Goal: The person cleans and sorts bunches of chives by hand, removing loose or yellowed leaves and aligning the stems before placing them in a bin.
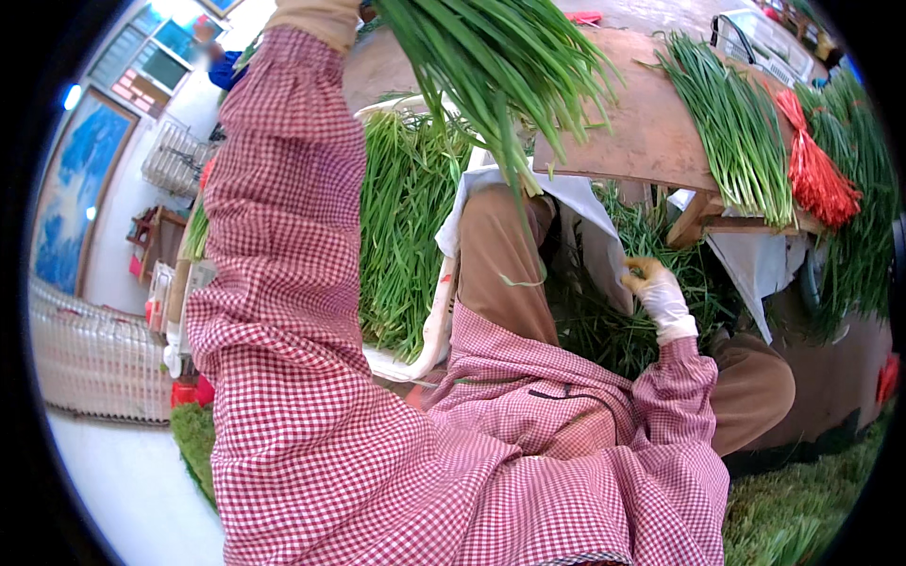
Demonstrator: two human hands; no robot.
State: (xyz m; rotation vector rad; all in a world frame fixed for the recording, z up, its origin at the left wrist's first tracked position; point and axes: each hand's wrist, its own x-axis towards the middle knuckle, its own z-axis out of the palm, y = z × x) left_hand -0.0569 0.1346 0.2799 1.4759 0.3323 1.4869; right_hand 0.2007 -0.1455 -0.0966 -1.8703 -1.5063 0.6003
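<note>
My left arm reaches up to the top edge, where my left hand in a pale glove is partly cut off. A bunch of garlic chives extends from beside it, leaves fanned down and to the right above my knee. My left hand appears closed on the bunch, though its fingers are out of sight. Lower right, my right hand wears a light glove with yellowish fingers. Its fingers are bent and apart, with nothing visible between them, close to a whitish cloth sheet over my lap.
A white crate full of chives stands left of my knee. On the brown tabletop lie another chive bundle and red ties. Loose greens fill the space below. A white basket sits far right.
</note>
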